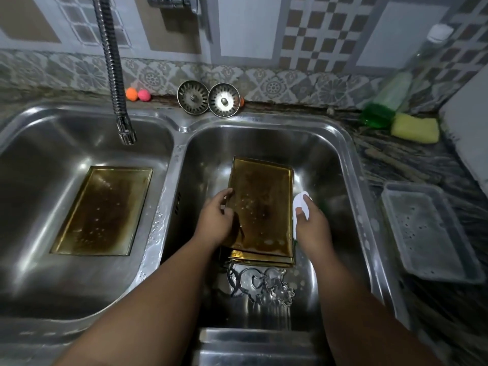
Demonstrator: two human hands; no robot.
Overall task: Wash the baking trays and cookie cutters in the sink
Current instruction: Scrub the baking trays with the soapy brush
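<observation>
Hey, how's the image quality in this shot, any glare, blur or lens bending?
The head view is dim overall; head view glare burns out one strainer; the head view smears the cookie cutters; its wide lens bends the faucet hose; the head view is sharp on the tray the left hand grips and the white sponge the right hand holds.

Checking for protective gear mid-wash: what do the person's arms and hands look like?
Both bare: the left hand and right hand wear no gloves, and no rings, watch or bracelet show. The left forearm and right forearm show no sleeve up to the frame's lower edge.
</observation>
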